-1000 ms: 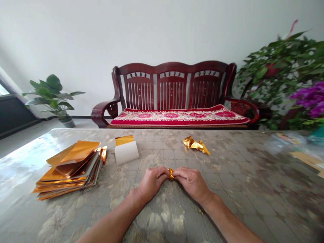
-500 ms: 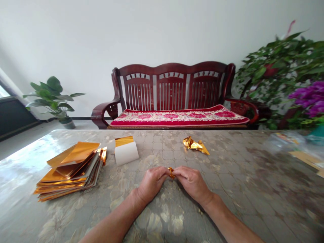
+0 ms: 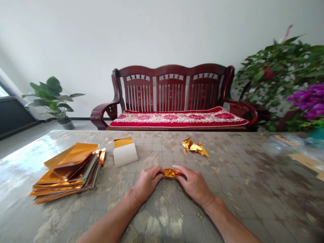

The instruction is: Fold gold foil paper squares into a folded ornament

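Between my two hands is a small folded piece of gold foil paper (image 3: 171,172), held just above or on the table; I cannot tell which. My left hand (image 3: 149,182) pinches its left end, and my right hand (image 3: 193,184) pinches the right end between thumb and fingers. Beyond my right hand lies a crumpled, shaped piece of gold foil paper (image 3: 194,147). A stack of gold foil sheets (image 3: 65,172) sits to the left, its sheets uneven. Between stack and hands rests a curled sheet, pale side up (image 3: 126,154), with a gold strip showing at its far edge.
A patterned cover lies over the table (image 3: 162,216). At the right end are clear plastic bags (image 3: 286,143) and a flat brown piece of card (image 3: 305,162). Behind the table stands a dark red wooden bench (image 3: 172,91), with potted plants (image 3: 52,98) on both sides.
My hands have moved slightly apart, and more of the gold foil paper shows between them. The stack, the curled sheet and the crumpled piece lie as before.
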{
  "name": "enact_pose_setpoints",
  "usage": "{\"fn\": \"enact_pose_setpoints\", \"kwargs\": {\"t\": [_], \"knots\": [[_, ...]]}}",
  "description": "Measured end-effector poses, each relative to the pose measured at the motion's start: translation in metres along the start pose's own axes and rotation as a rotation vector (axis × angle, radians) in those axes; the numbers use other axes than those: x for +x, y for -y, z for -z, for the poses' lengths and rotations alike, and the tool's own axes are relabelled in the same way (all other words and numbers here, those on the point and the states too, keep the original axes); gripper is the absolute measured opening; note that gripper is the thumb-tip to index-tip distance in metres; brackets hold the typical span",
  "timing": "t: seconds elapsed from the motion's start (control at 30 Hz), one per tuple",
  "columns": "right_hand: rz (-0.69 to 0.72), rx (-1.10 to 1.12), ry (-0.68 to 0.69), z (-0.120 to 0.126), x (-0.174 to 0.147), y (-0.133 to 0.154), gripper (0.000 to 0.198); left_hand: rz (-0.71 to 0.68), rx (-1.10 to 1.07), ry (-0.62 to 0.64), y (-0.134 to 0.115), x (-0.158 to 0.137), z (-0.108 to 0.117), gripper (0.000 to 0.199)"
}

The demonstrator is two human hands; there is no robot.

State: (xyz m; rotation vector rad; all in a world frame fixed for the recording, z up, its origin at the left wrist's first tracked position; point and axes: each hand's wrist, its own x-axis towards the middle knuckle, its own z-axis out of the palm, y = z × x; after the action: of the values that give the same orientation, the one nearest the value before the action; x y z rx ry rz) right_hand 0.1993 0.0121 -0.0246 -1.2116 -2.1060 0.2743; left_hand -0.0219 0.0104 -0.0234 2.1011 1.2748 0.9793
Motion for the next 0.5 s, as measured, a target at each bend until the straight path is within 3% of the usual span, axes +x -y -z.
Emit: {"fn": "enact_pose_setpoints", "kwargs": {"t": [0.17, 0.3, 0.5], "knots": [[-0.055, 0.058, 0.014, -0.0008, 0.0014, -0.0007, 0.04, 0.057, -0.035, -0.011, 0.0017, -0.0004, -0.0008, 0.017], [-0.075, 0.12, -0.002, -0.0025, 0.0019, -0.0026, 0.042, 0.057, -0.082, -0.025, 0.005, -0.0001, -0.0023, 0.032], [-0.099, 0.155, -0.005, -0.005, 0.0011, -0.0052, 0.045, 0.043, -0.161, -0.016, 0.0066, 0.0005, -0.0024, 0.04]]}}
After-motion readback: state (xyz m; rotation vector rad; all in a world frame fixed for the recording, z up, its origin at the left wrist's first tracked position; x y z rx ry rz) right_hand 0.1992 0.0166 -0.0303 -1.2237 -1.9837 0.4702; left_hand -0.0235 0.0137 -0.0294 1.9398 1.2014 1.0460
